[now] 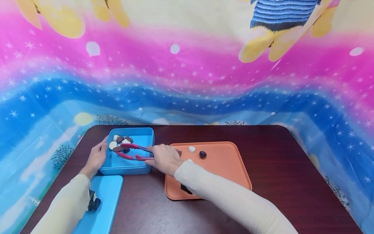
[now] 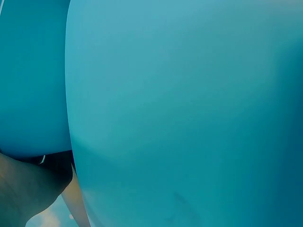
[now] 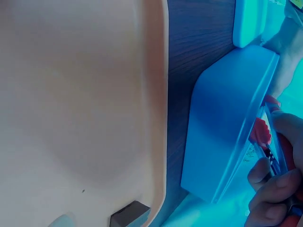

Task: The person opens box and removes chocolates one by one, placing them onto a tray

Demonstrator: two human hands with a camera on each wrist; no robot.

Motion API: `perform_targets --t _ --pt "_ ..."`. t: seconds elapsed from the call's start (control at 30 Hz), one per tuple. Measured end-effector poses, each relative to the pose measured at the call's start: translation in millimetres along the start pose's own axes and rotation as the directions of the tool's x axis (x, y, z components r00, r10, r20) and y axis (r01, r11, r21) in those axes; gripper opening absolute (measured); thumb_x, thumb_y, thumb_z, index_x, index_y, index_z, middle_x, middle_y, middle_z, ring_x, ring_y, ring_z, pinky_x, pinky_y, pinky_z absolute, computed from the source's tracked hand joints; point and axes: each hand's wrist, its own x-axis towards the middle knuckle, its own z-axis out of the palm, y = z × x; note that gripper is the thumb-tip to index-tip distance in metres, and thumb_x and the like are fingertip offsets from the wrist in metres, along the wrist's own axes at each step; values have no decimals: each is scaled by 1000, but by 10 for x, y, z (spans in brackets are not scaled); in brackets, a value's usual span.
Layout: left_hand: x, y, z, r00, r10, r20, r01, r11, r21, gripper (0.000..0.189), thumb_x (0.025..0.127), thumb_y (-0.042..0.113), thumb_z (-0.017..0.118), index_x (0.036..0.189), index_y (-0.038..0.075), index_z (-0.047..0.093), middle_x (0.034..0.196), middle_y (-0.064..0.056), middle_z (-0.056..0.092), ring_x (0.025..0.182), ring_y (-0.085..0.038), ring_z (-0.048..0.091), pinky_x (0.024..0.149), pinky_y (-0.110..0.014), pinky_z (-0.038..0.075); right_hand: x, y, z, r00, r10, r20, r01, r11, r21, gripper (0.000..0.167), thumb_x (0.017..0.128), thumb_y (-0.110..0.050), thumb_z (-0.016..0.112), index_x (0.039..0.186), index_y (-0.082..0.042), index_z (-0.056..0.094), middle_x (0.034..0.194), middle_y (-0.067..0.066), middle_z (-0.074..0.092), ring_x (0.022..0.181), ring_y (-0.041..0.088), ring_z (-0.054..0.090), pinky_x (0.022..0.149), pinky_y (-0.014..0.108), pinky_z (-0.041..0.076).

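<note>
A blue box (image 1: 125, 170) without its lid stands at the back left, with several white and brown chocolates (image 1: 113, 145) at its far left inside. My left hand (image 1: 97, 156) holds the box by its left wall; its fingertips are partly hidden. My right hand (image 1: 165, 157) grips red-tipped tongs (image 1: 135, 158) reaching over the box's right side. The tongs' tips are down among the chocolates, and whether they pinch one I cannot tell. In the right wrist view, fingers (image 3: 277, 189) curl around the tongs' handles. The left wrist view is mostly filled by the box wall (image 2: 180, 94).
An orange tray (image 1: 222, 175) lies right of the box, bearing a white chocolate (image 1: 191, 149), a round dark chocolate (image 1: 203, 154) and dark pieces partly behind my right arm. A blue lid (image 1: 108, 198) lies in front of the box, under my left forearm. A printed cloth hangs behind the table.
</note>
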Motion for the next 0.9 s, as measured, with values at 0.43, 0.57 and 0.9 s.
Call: perform_targets --t 0.43,0.57,0.9 --pt "-5 -28 22 1000 -2 -5 2 1000 0 57 112 39 16 163 15 8 168 -24 9 154 -53 8 122 -72 13 -213 116 -24 999 -41 -32 43 997 63 52 91 -50 72 136 -26 66 65 -7 55 50 11 46 37 19 30" --pt "-7 -36 26 1000 -1 1 1 1000 7 56 112 38 15 163 15 7 168 -24 10 153 -53 8 122 -71 13 -295 147 -12 998 -44 -38 46 997 62 49 90 -49 74 132 -25 68 62 -9 56 52 10 48 39 19 35" --pt "-11 -11 6 1000 -10 6 10 1000 -2 57 112 40 15 163 15 5 168 -24 7 154 -53 6 121 -72 13 -420 237 -59 997 -35 -68 39 997 64 51 88 -49 76 131 -24 69 71 -8 63 62 8 51 44 18 40"
